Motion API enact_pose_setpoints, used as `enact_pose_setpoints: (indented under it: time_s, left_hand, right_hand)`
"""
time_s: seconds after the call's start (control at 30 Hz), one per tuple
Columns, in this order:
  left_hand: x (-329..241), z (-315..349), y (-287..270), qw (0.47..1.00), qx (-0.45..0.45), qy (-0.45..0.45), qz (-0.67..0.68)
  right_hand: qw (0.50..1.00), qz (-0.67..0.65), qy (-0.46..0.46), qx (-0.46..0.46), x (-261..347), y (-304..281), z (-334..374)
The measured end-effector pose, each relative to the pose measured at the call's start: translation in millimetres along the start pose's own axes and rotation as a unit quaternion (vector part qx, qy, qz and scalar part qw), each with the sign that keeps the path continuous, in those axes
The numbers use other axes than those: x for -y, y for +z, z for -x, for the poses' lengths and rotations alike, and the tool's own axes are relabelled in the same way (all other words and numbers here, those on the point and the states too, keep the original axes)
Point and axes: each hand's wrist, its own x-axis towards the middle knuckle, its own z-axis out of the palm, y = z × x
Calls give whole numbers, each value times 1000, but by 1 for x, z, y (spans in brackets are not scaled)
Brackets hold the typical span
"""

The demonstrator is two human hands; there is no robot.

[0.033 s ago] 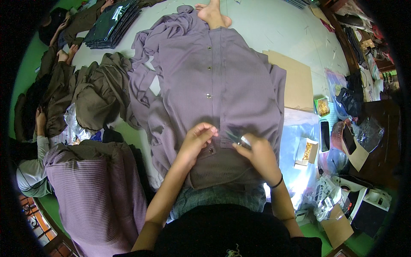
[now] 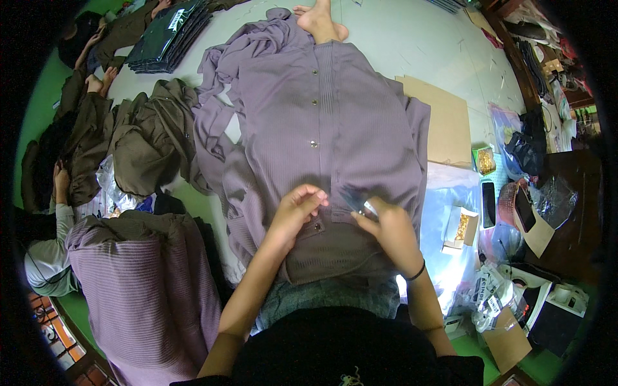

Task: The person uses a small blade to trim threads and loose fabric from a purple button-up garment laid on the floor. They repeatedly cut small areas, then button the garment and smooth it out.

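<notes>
A mauve button-up shirt (image 2: 277,122) lies spread in front of me, with metal snap buttons down its front. My left hand (image 2: 297,211) is over the lower front of the shirt, its thumb and fingertips pinched together; whatever is between them is too small to tell. Just to the right, my right hand (image 2: 389,228) grips small metal thread snips (image 2: 355,198), blurred by motion, their blades pointing up and left toward the left fingertips. A dark brown garment (image 2: 331,257) rests across my lap below the shirt hem.
Folded mauve cloth (image 2: 141,283) is piled at lower left, brown garments (image 2: 154,135) beyond it. Packed dark garments (image 2: 168,38) are stacked far left. On the right lie cardboard (image 2: 441,122), an open box of small gold pieces (image 2: 461,228) and a phone (image 2: 488,204). Other people sit at left.
The snips in my right hand have shifted slightly, their blades showing a little higher. My left hand and the shirt look the same.
</notes>
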Motion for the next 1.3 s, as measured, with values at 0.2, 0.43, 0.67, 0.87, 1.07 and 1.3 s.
enact_pose_setpoints:
  time_s: [0.2, 0.43, 0.67, 0.87, 1.07, 1.3]
  left_hand:
    - [-1, 1, -1, 1000, 11, 14, 25]
    - [3, 1, -1, 999, 17, 26, 28]
    - [2, 3, -2, 999, -16, 36, 22]
    - [-9, 11, 0, 988, -75, 120, 55]
    - [-28, 13, -3, 974, -33, 196, 104]
    - [-18, 18, -16, 907, -70, 196, -367]
  right_hand:
    - [997, 61, -45, -23, -5, 9, -13]
    - [996, 74, -44, -26, -10, 16, -13]
    - [997, 52, -50, -34, -11, 16, -14]
    - [998, 45, -18, -41, -10, 6, -15]
    - [998, 46, -43, -25, -8, 4, -23]
    - [997, 44, -14, 69, -3, -2, -8]
